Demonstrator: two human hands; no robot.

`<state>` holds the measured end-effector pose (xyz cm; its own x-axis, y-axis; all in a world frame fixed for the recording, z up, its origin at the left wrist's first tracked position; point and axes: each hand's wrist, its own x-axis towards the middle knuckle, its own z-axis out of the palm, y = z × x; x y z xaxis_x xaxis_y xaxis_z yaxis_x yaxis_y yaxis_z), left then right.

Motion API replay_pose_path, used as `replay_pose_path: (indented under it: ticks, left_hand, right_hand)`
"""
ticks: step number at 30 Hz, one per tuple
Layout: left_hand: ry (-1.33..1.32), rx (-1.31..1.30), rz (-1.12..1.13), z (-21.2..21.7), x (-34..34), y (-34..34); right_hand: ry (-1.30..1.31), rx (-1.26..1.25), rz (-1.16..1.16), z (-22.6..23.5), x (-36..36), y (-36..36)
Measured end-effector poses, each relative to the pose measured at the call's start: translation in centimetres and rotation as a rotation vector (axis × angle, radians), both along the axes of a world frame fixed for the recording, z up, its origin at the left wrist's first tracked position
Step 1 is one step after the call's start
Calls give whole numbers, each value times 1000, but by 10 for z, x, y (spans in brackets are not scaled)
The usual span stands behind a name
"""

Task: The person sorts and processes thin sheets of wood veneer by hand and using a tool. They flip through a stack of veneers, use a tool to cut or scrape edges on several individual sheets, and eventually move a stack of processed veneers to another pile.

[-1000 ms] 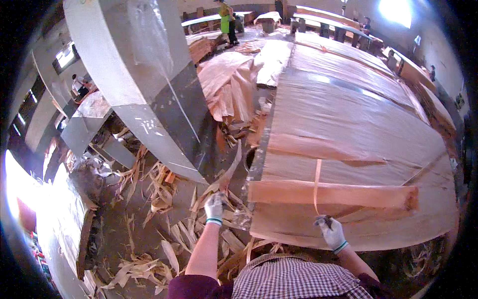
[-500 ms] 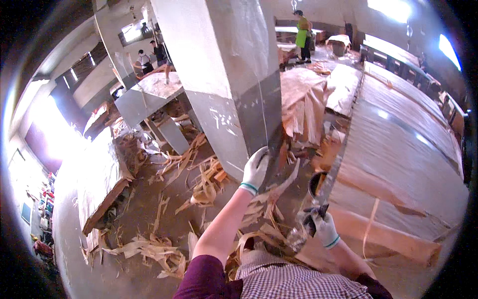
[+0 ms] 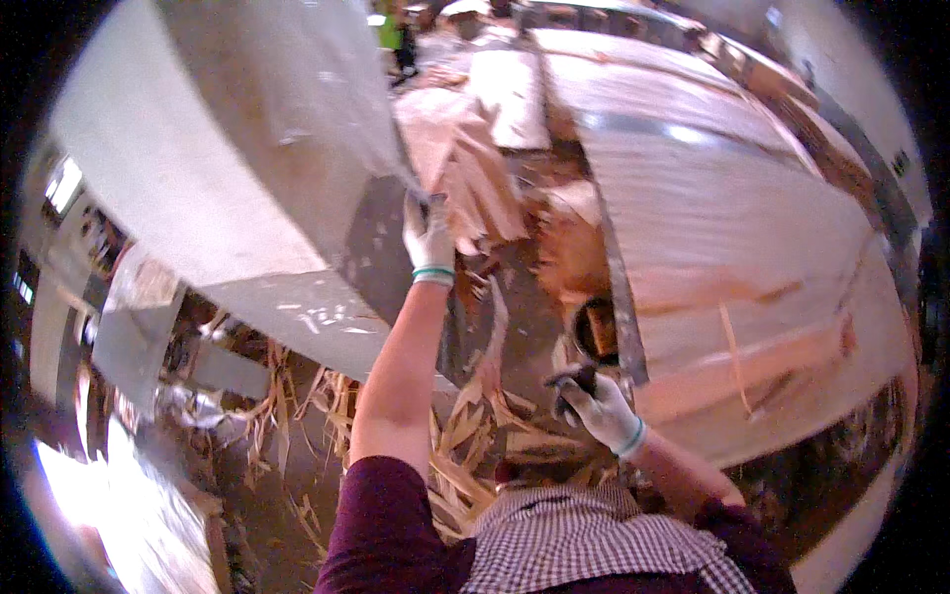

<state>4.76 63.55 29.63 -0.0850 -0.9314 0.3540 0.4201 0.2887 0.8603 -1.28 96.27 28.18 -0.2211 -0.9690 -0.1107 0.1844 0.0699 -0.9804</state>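
My left hand (image 3: 428,243), in a white glove with a green-edged cuff, reaches up to the edge of a large pillar (image 3: 247,213). Its fingers are stretched out along the pillar's corner; the tips are blurred. Lower down to the right, my right hand (image 3: 609,414) wears a matching glove. It is closed around a small dark object (image 3: 572,388) whose kind I cannot make out. Just beyond that hand stands a dark round container (image 3: 597,330). Beside it rises a broad stack of thin wood veneer sheets (image 3: 712,247).
Torn veneer strips (image 3: 465,436) litter the floor around me. Ahead, a pile draped with reddish sheets (image 3: 465,168) stands past the pillar. A grey-sided table (image 3: 134,322) is at the left. A person in green (image 3: 391,32) stands far off, partly cut off by the frame.
My view has swung to the right, and the pillar looms closer on the left. My left hand has moved up along its edge. The right hand still grips the dark object.
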Motion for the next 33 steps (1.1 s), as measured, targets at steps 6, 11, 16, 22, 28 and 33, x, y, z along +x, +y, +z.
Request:
replay_pose_path:
  ticks: [6,11,16,22,28,33]
  left_hand:
    - [-93,175,-277,-5,46,148]
    - [-389,150,-619,-19,85,219]
    - [136,413,-975,-30,110,243]
    - [353,986,-694,-86,94,230]
    - [-229,951,-1040,-161,65,202]
    - [-1007,-311,-980,-194,23,214]
  right_hand:
    - [246,-276,-117,35,5,-43]
    - [-29,-250,-16,55,9,-53]
    - [-803,-396,32,43,25,-30]
    - [-1384,-446,-32,-2,13,-14]
    - [293,131,-300,-74,-39,-4]
    - [-313,581,-358,-164,-5,23]
